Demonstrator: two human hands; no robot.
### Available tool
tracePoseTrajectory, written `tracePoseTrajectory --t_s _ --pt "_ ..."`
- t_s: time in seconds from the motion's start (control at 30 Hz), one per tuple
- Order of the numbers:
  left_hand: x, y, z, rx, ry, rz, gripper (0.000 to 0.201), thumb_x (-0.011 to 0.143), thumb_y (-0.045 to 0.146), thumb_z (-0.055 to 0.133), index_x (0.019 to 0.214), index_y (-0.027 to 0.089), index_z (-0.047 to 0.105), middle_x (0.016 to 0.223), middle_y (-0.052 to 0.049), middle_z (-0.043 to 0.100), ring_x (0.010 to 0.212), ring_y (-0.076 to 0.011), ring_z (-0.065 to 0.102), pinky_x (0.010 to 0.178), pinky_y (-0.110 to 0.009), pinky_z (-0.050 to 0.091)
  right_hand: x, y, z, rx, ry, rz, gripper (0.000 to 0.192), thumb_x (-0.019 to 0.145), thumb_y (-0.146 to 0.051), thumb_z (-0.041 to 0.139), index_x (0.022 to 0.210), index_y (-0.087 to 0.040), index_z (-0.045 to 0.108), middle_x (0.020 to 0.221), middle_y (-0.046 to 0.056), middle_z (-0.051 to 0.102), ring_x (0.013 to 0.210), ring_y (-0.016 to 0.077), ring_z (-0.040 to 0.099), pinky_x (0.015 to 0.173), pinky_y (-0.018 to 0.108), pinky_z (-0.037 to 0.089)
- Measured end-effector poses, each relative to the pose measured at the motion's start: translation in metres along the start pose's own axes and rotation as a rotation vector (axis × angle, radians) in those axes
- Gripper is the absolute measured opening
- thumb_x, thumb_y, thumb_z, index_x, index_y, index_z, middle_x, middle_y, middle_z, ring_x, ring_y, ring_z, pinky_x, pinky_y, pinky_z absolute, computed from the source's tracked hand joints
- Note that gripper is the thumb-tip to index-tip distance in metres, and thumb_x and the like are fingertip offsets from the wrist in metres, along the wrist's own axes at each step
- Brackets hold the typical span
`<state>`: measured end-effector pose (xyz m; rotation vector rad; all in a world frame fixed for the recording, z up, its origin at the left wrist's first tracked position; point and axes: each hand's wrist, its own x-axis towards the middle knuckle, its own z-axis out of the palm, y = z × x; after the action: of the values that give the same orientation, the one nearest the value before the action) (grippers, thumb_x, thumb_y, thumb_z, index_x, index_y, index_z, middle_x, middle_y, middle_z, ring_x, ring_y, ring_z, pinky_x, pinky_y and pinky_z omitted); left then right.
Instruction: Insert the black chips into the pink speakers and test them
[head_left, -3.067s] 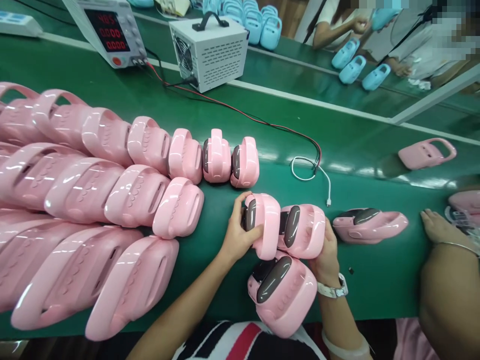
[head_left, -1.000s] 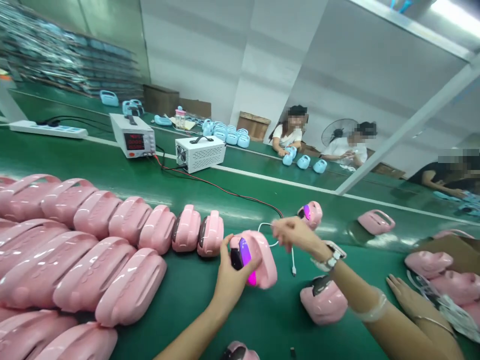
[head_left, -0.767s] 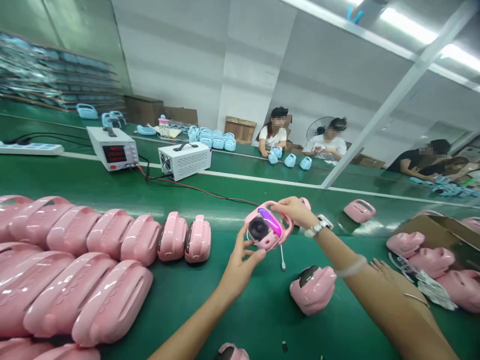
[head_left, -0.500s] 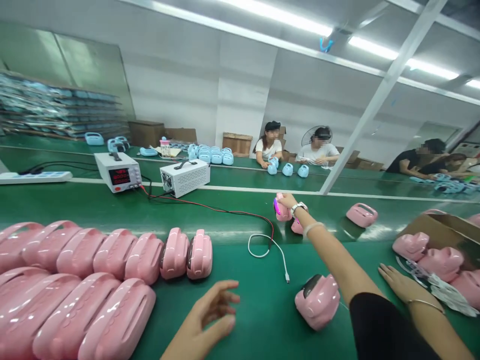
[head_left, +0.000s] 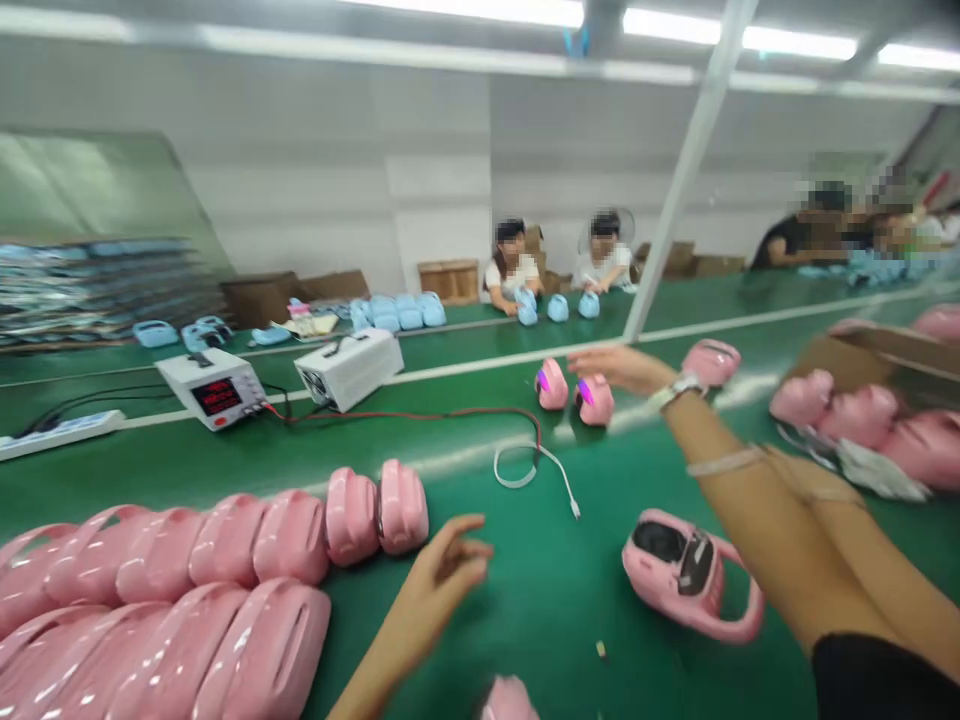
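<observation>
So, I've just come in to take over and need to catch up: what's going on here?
The right hand is stretched out, open, by two pink devices glowing purple; blur hides whether it touches one. The left hand is open over the green bench, holding nothing, near rows of pink devices. A white cable lies beyond it, and an unlit pink device rests on the bench to the right.

Glossy, smooth pink plastic casings point(head_left: 274, 640) at near left; a smooth green benchtop point(head_left: 547, 610) with a soft sheen; a matt, metal-looking white box point(head_left: 364, 365) at far left; a dull brown cardboard carton point(head_left: 829, 350) at right, beside a wrinkled, cloth-like white bundle point(head_left: 874, 470).
</observation>
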<state>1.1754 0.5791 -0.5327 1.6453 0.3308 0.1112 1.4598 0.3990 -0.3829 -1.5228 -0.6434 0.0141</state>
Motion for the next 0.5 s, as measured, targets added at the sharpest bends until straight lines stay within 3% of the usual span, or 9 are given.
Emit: tracePoseTrajectory --t_s 0.1,0.17,0.23,0.3,0.33,0.4,0.47,0.5 --pt "0.055 0.009 0.057 0.260 -0.195 0.106 0.059 0.081 0.050 0.056 0.131 0.017 0.051 0.123 -0.017 0.062 0.104 -0.0286 0.062 0.095 -0.046 0.047 -0.037 0.015 -0.064 0.028 0.082 0.126 0.017 0.086 -0.029 0.064 0.089 -0.014 0.069 0.093 0.007 0.072 0.086 0.0193 0.069 0.076 0.035 0.054" --pt "0.080 0.014 0.105 0.453 -0.427 0.361 0.056 0.086 0.046 0.053 0.136 0.022 0.048 0.142 -0.016 0.050 0.125 -0.0305 0.052 0.106 -0.049 0.038 -0.075 0.031 -0.099 0.013 0.260 0.122 0.020 0.083 -0.035 0.064 0.092 -0.018 0.069 0.104 0.005 0.072 0.101 0.0186 0.066 0.083 0.032 0.050" --pt "0.093 0.018 0.152 0.628 -0.719 0.634 0.053 0.086 0.044 0.058 0.136 0.028 0.050 0.152 -0.011 0.040 0.140 -0.0322 0.036 0.114 -0.054 0.024 -0.120 0.053 -0.118 -0.033 0.420 0.145 0.027 0.078 -0.042 0.068 0.094 -0.019 0.068 0.106 0.006 0.071 0.105 0.0190 0.063 0.082 0.031 0.049" --pt "0.097 0.021 0.191 0.781 -0.945 0.801 0.059 0.078 0.044 0.069 0.132 0.029 0.053 0.154 -0.010 0.037 0.145 -0.0363 0.026 0.115 -0.061 0.018 -0.160 0.076 -0.124 -0.054 0.481 0.210 0.038 0.074 -0.051 0.068 0.092 -0.018 0.068 0.102 0.010 0.072 0.099 0.0229 0.066 0.079 0.035 0.050" --pt "0.098 0.023 0.206 0.849 -0.988 0.826 0.067 0.071 0.045 0.075 0.131 0.028 0.052 0.155 -0.012 0.035 0.145 -0.0393 0.024 0.113 -0.063 0.020 -0.178 0.084 -0.125 -0.055 0.487 0.238 0.043 0.072 -0.056 0.068 0.092 -0.017 0.068 0.100 0.011 0.073 0.097 0.0243 0.067 0.079 0.037 0.050" --pt "0.099 0.026 0.227 0.961 -0.942 0.749 0.083 0.059 0.051 0.082 0.130 0.022 0.050 0.157 -0.018 0.027 0.144 -0.0453 0.018 0.109 -0.063 0.028 -0.207 0.090 -0.123 -0.048 0.461 0.269 0.048 0.070 -0.060 0.069 0.094 -0.018 0.069 0.102 0.011 0.073 0.099 0.0257 0.067 0.084 0.041 0.050" --pt "0.100 0.031 0.239 1.014 -0.808 0.530 0.082 0.059 0.060 0.078 0.124 0.018 0.051 0.154 -0.025 0.026 0.140 -0.0503 0.023 0.103 -0.061 0.035 -0.231 0.086 -0.119 -0.026 0.390 0.267 0.046 0.070 -0.057 0.072 0.099 -0.021 0.070 0.106 0.009 0.073 0.107 0.0250 0.065 0.092 0.041 0.048" --pt "0.101 0.034 0.244 1.020 -0.755 0.418 0.077 0.062 0.063 0.075 0.119 0.017 0.052 0.150 -0.027 0.032 0.136 -0.0513 0.032 0.100 -0.060 0.038 -0.242 0.082 -0.117 -0.014 0.362 0.261 0.044 0.072 -0.055 0.072 0.100 -0.022 0.071 0.107 0.008 0.073 0.109 0.0246 0.064 0.095 0.041 0.047"
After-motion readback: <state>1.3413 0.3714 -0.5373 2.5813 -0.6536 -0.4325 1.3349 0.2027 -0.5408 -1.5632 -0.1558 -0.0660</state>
